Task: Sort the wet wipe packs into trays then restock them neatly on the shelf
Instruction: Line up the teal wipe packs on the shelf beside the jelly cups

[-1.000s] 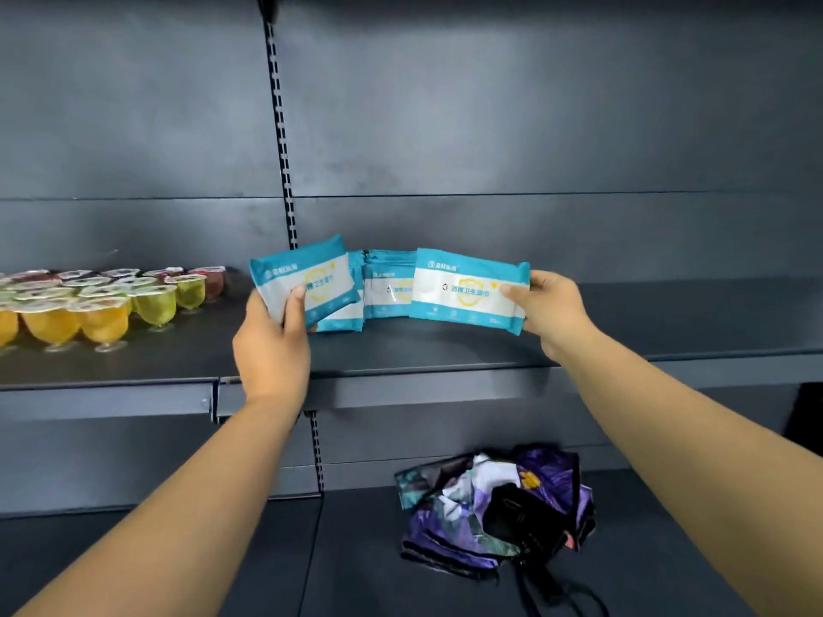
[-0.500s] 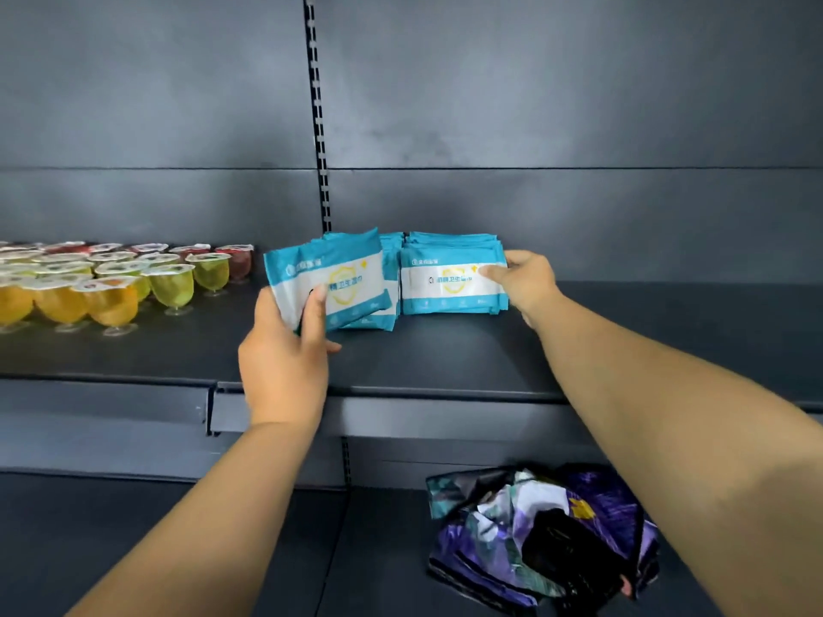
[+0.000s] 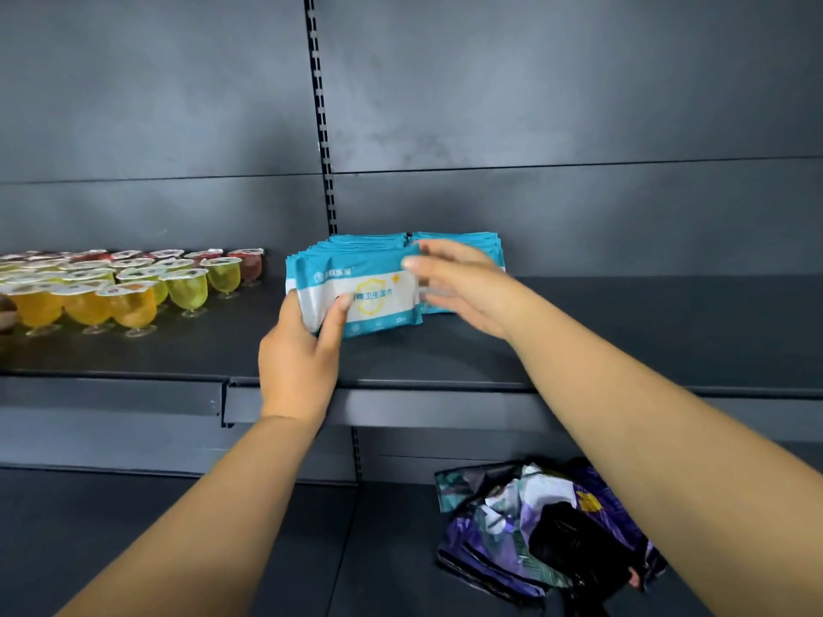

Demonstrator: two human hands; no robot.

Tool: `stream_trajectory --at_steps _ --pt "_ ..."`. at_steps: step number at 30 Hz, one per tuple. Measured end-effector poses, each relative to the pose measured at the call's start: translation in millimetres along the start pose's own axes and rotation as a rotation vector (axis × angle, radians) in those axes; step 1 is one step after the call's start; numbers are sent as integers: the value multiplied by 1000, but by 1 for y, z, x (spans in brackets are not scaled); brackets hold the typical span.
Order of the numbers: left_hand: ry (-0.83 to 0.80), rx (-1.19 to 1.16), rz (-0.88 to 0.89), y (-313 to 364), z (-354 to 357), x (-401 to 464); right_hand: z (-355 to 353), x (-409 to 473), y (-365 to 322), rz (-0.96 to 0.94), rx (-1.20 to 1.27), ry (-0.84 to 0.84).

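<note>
The left hand (image 3: pixel 299 362) pinches the front wet wipe pack (image 3: pixel 360 296) by its lower left corner, thumb across the printed face and fingers hidden behind it; the pack stands tilted on the dark metal shelf (image 3: pixel 445 349), leaning back against the row of upright wet wipe packs (image 3: pixel 454 247) just beyond the hand; the right hand (image 3: pixel 454 282) reaches over that row with fingers fairly straight and spread, seemingly touching the pack tops, though motion blur keeps me from telling whether it grips anything. These packs look light, flat and soft: thin glossy film pouches in teal and white, pliant in the middle and stiffer along the crimped side seams; the film should be somewhat slippery, so a pinch at a corner or seam, thumb in front and fingers behind, ought to hold better than pressing the slack centre; squeezed from both ends, a row would likely buckle or fan out, so light, even pressure suits it. Well to the left of the left hand stand clear plastic jelly cups (image 3: pixel 133 296) with foil lids, in yellow, green and red; on the lower shelf below the right forearm lies a crumpled purple patterned bag (image 3: pixel 543 527) of limp fabric.
</note>
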State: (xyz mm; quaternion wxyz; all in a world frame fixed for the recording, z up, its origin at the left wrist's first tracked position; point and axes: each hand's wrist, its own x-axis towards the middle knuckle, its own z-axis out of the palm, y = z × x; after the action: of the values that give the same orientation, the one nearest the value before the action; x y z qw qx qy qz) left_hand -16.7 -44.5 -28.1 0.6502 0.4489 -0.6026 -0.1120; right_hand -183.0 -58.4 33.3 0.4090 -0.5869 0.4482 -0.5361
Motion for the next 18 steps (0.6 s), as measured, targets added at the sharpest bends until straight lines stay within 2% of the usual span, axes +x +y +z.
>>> stream_trajectory --at_steps 2,4,8,11,12,15,18 --pt "-55 39 16 1 -1 0 5 -8 6 73 34 -116" --pt "-101 92 49 2 0 0 -2 -14 7 61 48 -83" --pt "-175 210 172 1 1 -1 -36 -17 1 -22 70 177" --pt "-311 434 505 -4 2 -11 -61 -9 2 -26 -34 332" --pt "-316 484 571 -7 2 -13 -65 -5 5 -1 -75 345" --pt "-266 520 590 -10 2 -11 -71 9 15 65 -215 336" --pt "-239 508 620 -14 3 -9 -70 26 26 55 -247 311"
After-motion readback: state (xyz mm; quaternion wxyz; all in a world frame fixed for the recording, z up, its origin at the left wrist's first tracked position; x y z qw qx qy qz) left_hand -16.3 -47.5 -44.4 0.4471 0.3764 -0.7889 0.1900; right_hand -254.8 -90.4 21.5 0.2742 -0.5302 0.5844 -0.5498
